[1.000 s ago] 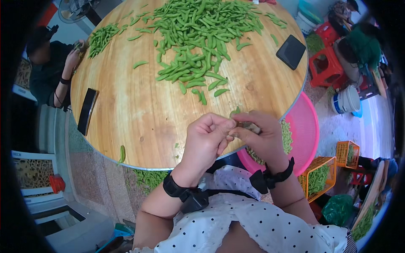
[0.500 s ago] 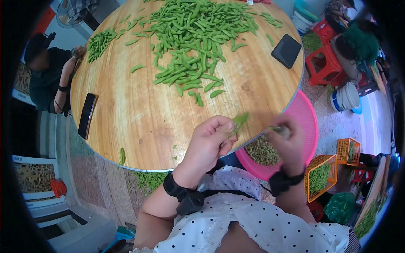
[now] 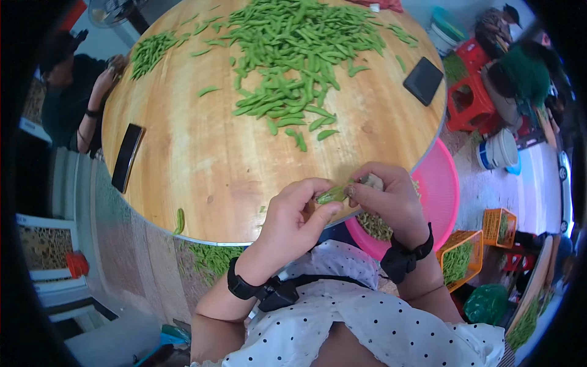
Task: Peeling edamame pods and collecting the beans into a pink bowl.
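A green soybean pod (image 3: 331,195) is held between my two hands just above the near edge of the round wooden table (image 3: 183,165). My left hand (image 3: 292,215) closes its thumb and fingers on one end. At the other end, my right hand (image 3: 391,199) pinches the pod; something pale (image 3: 372,181), not clear enough to name, sits among its fingers. Below that hand a pink basket (image 3: 449,189) leans close to the table rim, with small shelled beans (image 3: 374,226) inside, partly hidden. Farther up the table spreads a big heap of green pods (image 3: 299,55).
A black phone (image 3: 423,81) lies at the right, another phone (image 3: 128,158) at the left. A person (image 3: 73,98) handles pods by a small pile (image 3: 151,55). Orange crates (image 3: 460,260), red stools (image 3: 469,104) and a white bucket (image 3: 498,150) stand on the right.
My right hand has come left from over the pink basket to meet the pod in my left hand. The pod now lies lower and flatter. The view has shifted slightly.
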### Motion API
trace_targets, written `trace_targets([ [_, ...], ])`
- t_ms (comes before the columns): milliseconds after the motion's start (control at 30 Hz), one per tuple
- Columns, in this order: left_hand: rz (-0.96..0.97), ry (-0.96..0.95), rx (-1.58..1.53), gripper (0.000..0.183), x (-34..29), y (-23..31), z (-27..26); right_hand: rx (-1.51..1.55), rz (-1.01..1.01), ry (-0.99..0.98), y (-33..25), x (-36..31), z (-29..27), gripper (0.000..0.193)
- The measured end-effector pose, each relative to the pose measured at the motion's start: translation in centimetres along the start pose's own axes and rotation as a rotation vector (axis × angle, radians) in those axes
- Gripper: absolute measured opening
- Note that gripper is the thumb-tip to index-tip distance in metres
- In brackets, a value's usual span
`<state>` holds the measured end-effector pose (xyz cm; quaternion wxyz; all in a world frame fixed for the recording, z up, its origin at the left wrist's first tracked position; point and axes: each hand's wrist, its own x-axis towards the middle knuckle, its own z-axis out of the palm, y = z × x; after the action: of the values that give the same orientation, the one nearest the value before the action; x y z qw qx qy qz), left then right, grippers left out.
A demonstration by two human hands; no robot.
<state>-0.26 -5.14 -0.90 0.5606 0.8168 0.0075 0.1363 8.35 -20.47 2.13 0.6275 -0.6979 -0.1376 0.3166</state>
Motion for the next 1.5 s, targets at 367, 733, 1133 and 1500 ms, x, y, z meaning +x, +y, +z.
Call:
trace_targets([
  [367, -0.097, 0.149, -0.146, 0.014, -1.2, -1.6, -3.4, 0.043, 0.093, -0.453, 1.0, 2.9, 2.6, 0.038],
  [733, 0.008, 0.105, -0.06, 0.017, -0.9, -2.6, -5.3, -0.006, 0.193, -0.483, 0.1, 3.8, 4.2, 0.038],
  [1133, 0.084, 0.106, 0.035, 0.018, -1.0, -2.6, -5.5, 0.08, 0.228, -0.412, 0.3, 3.5, 4.6, 0.032],
  [1500, -0.394, 0.185, -0.695, 0.011, -2.2, -2.5, -3.3, -0.239, -0.31, -0.366, 2.0, 3.1, 4.9, 0.026],
])
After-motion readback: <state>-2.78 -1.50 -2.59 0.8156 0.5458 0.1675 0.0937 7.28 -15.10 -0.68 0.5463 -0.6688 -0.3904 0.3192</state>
